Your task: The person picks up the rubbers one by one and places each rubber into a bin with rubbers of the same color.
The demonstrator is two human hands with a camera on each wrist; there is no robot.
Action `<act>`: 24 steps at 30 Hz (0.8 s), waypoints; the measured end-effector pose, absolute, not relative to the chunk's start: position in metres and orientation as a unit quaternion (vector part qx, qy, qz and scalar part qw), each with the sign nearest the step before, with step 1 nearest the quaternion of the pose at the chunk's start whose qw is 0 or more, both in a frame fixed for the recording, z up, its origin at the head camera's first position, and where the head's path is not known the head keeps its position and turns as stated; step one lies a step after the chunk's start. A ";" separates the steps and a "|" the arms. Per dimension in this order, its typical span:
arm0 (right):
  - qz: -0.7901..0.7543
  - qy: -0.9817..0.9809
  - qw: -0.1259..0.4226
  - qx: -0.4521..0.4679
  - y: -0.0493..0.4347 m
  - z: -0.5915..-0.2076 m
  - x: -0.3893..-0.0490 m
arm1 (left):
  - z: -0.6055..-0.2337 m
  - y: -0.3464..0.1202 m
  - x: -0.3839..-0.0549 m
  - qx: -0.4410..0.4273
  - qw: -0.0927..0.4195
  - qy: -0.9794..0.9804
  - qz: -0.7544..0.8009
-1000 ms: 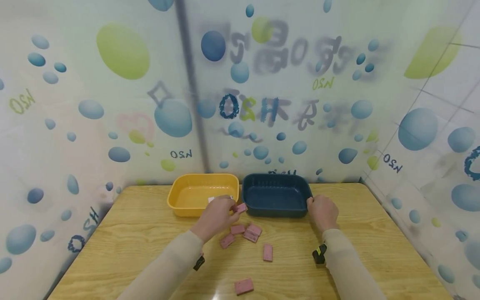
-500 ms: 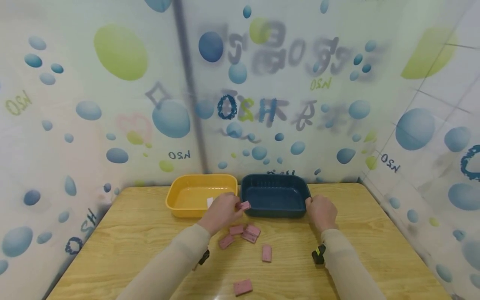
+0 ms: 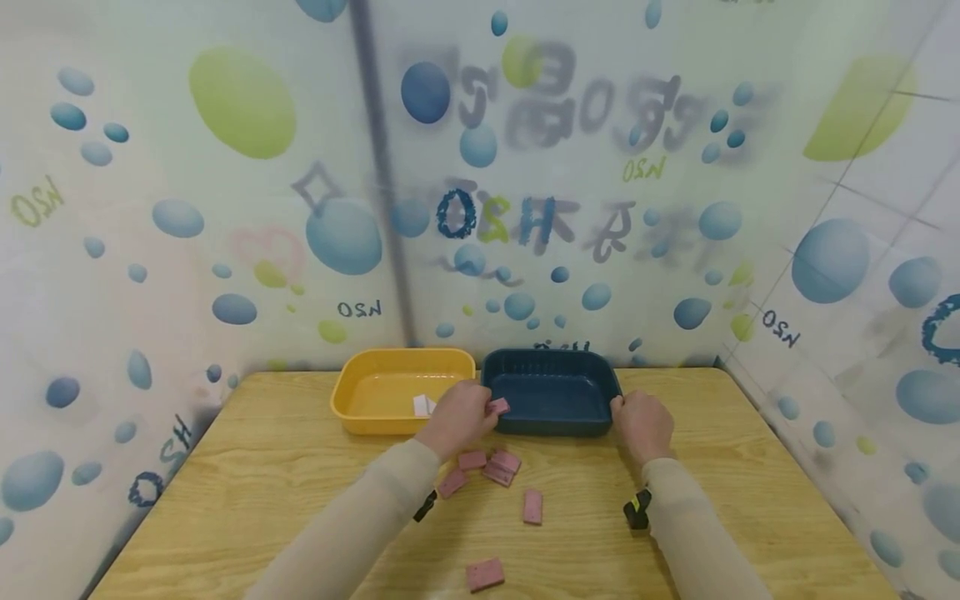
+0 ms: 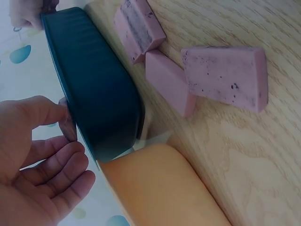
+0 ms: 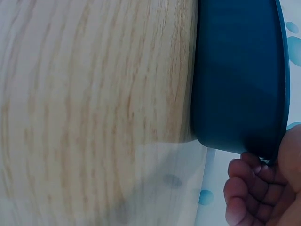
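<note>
My left hand (image 3: 457, 419) pinches a small pink rectangular block (image 3: 498, 406) between thumb and fingers. It is held over the left front rim of the dark blue bin (image 3: 558, 427), near where that bin meets the yellow bin (image 3: 367, 424). In the left wrist view only the edge of the held block (image 4: 69, 125) shows, just past the blue wall. At the bin's right front corner, my right hand (image 3: 647, 425) grips the rim, fingers curled below it and thumb above in the right wrist view.
Several pink blocks (image 3: 472, 460) with dark smudges lie clustered on the wooden table in front of the bins. One block (image 3: 532, 507) is apart to the right, and another (image 3: 485, 575) is near the front. White pieces (image 3: 422, 406) are in the yellow bin.
My left hand has moved right with the pink block, from the yellow bin's front right corner to the blue bin's rim. My right hand has stayed on the rim.
</note>
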State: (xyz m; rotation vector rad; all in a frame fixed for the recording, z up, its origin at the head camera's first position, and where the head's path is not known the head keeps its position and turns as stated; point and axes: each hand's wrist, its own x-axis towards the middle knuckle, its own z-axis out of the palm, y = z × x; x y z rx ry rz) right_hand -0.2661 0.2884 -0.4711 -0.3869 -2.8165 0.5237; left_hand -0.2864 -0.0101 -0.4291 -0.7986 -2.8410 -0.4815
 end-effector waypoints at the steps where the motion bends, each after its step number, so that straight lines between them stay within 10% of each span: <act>1: 0.179 -0.967 0.125 -0.131 0.288 -0.471 -0.266 | -0.430 -0.009 -0.287 -0.265 0.075 -0.948 -0.161; 24: 0.174 -0.967 0.126 -0.136 0.287 -0.470 -0.265 | -0.436 -0.011 -0.289 -0.259 0.098 -0.944 -0.180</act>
